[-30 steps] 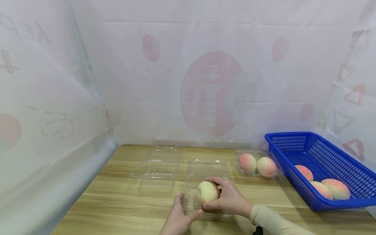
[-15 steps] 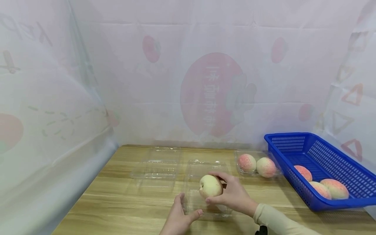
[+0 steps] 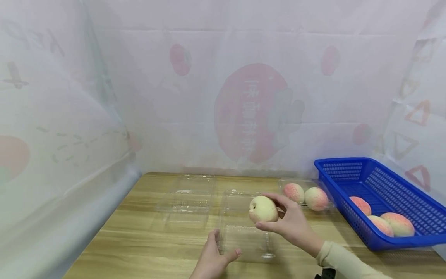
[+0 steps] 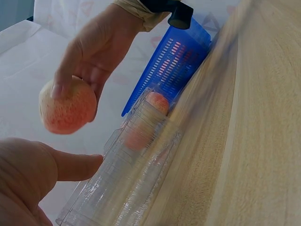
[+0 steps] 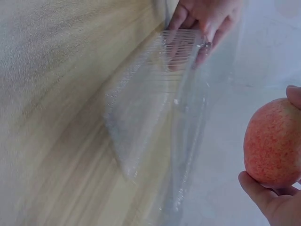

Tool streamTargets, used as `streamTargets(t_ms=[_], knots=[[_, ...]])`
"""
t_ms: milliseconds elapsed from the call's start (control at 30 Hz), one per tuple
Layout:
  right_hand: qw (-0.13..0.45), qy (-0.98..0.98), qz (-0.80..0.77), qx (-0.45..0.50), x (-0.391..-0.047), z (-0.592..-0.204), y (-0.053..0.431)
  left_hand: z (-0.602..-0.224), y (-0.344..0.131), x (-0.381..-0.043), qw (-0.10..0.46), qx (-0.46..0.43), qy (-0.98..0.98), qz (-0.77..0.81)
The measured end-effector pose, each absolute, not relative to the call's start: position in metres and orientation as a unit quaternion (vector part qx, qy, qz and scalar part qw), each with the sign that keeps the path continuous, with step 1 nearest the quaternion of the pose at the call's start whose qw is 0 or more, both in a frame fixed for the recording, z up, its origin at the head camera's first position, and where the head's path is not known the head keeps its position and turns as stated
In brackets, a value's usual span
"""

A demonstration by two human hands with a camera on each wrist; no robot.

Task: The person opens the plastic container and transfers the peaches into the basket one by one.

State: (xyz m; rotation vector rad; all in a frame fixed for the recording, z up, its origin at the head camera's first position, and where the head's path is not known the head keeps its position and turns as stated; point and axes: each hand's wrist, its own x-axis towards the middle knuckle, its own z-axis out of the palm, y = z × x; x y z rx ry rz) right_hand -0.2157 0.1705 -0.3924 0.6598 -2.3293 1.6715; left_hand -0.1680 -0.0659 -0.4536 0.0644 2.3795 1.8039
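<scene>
My right hand [image 3: 292, 223] holds a peach [image 3: 263, 210], pale yellow on one side and red on the other, raised above the clear plastic box [image 3: 245, 242]. Thumb and fingers pinch it from opposite sides; the right wrist view shows its red side [image 5: 273, 143]. My left hand [image 3: 213, 255] rests at the left end of that box, thumb stretched out, fingers along the wall. Nothing lies in the box, and its lid [image 3: 238, 199] is folded back behind it. In the left wrist view the peach [image 4: 68, 106] hangs beyond my left thumb [image 4: 77, 165].
To the left stands another clear box [image 3: 186, 199], lid raised. At the back right, two peaches [image 3: 316, 198] sit in a third box, against a blue basket [image 3: 378, 244] with several peaches. A white printed cloth [image 3: 195, 97] hangs behind the wooden table [image 3: 139, 232].
My right hand has lifted the peach up out of the middle box and moved it back and to the right. My left hand has stayed at the box.
</scene>
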Motion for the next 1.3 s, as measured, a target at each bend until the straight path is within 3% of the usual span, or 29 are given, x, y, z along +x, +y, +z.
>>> streamTargets(t_ms=[333, 567, 867, 1033, 1300], knots=[[0.152, -0.788, 0.557, 0.213, -0.203, -0.362, 0.205, -0.453, -0.064, -0.167, 0.071, 0.007, 0.797, 0.600], [0.160, -0.781, 0.589, 0.132, -0.183, -0.333, 0.251, -0.452, -0.061, -0.165, 0.074, 0.025, 0.802, 0.592], [0.230, -0.797, 0.548, 0.109, -0.177, -0.317, 0.303, -0.449, -0.071, -0.165, 0.057, 0.066, 0.804, 0.588], [0.224, -0.799, 0.552, 0.083, -0.188, -0.315, 0.320, -0.447, -0.076, -0.164, 0.059, 0.053, 0.804, 0.590], [0.166, -0.867, 0.469, 0.035, -0.197, -0.325, 0.356, -0.447, -0.078, -0.160, 0.059, 0.029, 0.803, 0.592]])
